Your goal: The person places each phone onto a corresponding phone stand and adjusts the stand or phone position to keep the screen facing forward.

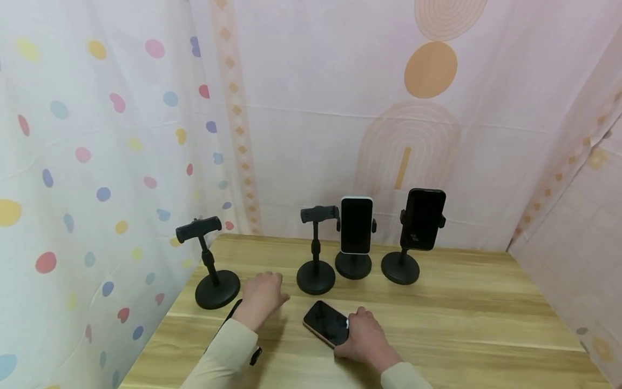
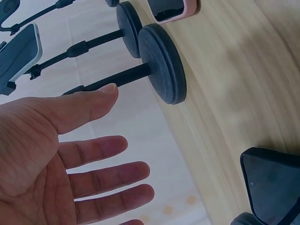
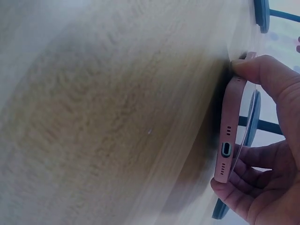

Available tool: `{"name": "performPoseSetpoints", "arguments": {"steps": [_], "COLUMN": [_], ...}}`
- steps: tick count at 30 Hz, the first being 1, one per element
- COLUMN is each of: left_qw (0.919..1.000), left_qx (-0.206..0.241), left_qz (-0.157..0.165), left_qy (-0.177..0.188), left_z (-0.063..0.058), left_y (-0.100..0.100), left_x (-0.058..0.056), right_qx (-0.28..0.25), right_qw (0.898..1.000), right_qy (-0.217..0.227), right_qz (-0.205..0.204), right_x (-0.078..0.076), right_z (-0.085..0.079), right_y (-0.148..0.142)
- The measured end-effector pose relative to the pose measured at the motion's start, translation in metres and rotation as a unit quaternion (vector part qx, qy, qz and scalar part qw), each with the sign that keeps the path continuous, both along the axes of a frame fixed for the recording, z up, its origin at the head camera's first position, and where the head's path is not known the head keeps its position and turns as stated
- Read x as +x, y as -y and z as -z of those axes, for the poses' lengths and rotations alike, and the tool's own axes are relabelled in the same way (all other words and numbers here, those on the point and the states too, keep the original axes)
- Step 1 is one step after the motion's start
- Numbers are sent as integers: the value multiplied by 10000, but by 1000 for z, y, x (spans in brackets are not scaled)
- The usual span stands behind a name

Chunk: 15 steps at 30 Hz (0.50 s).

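My right hand (image 1: 364,339) grips a smartphone (image 1: 324,322) by the near end, its dark screen facing up. In the right wrist view the smartphone (image 3: 229,136) shows a pink case and a charging port, with thumb and fingers at opposite edges. My left hand (image 1: 262,297) holds nothing, its fingers loosely extended over the table. A black phone stand (image 1: 217,290) with a bare clamp is just left of it. Another bare stand (image 1: 316,277) is to its right. A second, dark-cased smartphone (image 2: 272,187) lies below the left hand, mostly covered by the forearm in the head view.
Farther right, a white-edged smartphone (image 1: 357,224) is clamped upright in a stand (image 1: 353,266). Beside it a black smartphone (image 1: 424,219) sits in another stand (image 1: 400,268). Patterned curtains (image 1: 311,135) hang behind and beside the wooden table (image 1: 476,313).
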<state>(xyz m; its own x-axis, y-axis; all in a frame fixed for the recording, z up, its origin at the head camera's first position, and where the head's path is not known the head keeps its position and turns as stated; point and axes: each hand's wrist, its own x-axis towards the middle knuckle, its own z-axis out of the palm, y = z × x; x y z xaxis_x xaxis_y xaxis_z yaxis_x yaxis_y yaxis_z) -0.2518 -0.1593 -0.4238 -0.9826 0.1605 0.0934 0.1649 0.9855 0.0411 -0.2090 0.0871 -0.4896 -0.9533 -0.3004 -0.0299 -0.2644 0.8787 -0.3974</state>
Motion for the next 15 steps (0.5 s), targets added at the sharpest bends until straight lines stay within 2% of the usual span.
{"name": "performPoseSetpoints", "arguments": {"steps": [3, 8, 15], "left_qw": [10000, 9999, 9996], "left_qx": [17, -16, -93], "left_qz": [10, 59, 128], "left_qy": [-22, -113, -222], "left_z": [-3, -7, -8], "left_y": [0, -1, -2], "left_x": [0, 1, 2], "right_qx": [-114, -289, -281], "right_qw": [9999, 9988, 9986], "right_qy": [-11, -273, -390], "right_qz": [116, 293, 230], "right_x": [1, 1, 2], "right_z": [0, -1, -1], "right_y": [-1, -2, -1]}}
